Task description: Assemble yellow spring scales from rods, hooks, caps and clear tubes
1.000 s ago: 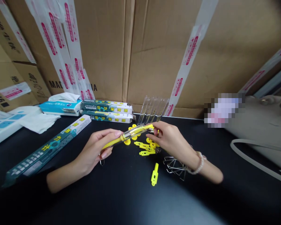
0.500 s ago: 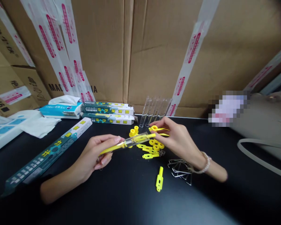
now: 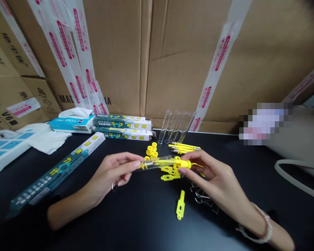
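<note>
My left hand [image 3: 108,174] is closed on a clear plastic tube [image 3: 161,162], pinched at its left end between thumb and fingers. Inside the tube are yellow parts and a silvery piece. A small metal ring [image 3: 114,188] hangs below these fingers. At the tube's right end, my right hand [image 3: 211,174] pinches a yellow flanged cap [image 3: 184,164]; whether the cap is seated cannot be seen. Below and behind the tube lie yellow flat pieces [image 3: 170,177], partly hidden. Yellow caps [image 3: 152,150] stand beyond it. One yellow piece [image 3: 180,205] lies alone nearer me.
Several clear tubes [image 3: 176,127] stand against the cardboard wall, with yellow rods [image 3: 184,148] before them. Bent metal wires [image 3: 204,198] lie under my right hand. To the left are printed boxes [image 3: 124,134], a long box [image 3: 60,169], tissues [image 3: 72,122] and a power strip [image 3: 14,148].
My right hand has brought the yellow cap down to the tube's right end. The yellow rod that stuck out on the left no longer shows there; my left fingers are at the tube's end.
</note>
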`<state>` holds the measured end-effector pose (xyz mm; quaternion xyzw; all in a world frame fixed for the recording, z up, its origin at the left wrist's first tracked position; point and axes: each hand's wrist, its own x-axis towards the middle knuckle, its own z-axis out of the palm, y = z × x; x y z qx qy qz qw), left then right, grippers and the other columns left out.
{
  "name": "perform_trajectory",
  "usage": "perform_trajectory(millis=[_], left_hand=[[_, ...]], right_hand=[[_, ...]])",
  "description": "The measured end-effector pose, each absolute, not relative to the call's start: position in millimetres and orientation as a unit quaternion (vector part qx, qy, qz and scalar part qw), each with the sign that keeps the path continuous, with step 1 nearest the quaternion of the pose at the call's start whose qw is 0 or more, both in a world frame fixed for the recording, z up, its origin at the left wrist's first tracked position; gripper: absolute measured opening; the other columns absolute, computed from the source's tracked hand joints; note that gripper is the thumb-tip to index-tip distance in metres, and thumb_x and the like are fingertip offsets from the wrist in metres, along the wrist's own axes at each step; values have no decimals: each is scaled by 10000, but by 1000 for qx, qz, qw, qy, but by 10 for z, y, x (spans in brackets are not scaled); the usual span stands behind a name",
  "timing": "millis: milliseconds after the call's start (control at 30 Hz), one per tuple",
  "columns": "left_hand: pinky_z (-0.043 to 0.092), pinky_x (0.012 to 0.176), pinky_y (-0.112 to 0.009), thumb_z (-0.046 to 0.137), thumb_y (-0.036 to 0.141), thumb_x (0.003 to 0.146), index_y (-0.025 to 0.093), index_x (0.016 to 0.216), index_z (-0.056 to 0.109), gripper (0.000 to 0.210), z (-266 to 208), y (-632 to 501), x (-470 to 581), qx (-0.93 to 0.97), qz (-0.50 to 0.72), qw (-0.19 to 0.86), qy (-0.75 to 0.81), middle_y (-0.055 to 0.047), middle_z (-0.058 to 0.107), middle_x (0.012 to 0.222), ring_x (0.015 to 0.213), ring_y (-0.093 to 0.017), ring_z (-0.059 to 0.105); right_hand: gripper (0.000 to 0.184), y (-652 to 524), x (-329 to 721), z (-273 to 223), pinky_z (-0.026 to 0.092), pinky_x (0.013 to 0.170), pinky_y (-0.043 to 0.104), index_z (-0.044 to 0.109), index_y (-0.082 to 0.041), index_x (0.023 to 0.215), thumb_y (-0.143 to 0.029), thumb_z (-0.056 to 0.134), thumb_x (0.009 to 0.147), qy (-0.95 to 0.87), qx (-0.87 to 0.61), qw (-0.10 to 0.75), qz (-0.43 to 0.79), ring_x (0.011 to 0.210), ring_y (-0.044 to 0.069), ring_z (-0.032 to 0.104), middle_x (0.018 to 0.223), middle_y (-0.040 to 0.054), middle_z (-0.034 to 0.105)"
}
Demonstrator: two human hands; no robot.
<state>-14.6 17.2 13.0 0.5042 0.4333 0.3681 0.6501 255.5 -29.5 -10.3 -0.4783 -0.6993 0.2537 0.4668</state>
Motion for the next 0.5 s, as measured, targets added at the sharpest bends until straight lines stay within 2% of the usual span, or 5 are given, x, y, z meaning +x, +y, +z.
perform_trajectory(millis=[233,500], left_hand=[[245,399,-148,817,422,725,138,919,779,346,118,160,-158,536,342,651,415,27,497,561,482,-57,382],[287,427,-173,749,383,792,151,994,783,309,91,164,-190,539,328,665,400,1,523,609,519,-81,412]], right_hand=[[145,-349,2559,-133,620,835,282,638,-263,1035,-271,703,905,-700,-467,489,231,914,164,673,1024,23,653],[166,-331,2507,-189,615,793,250,667,-276,1059,-203,687,912,-715,-451,503,178,981,164,655,1067,36,643]])
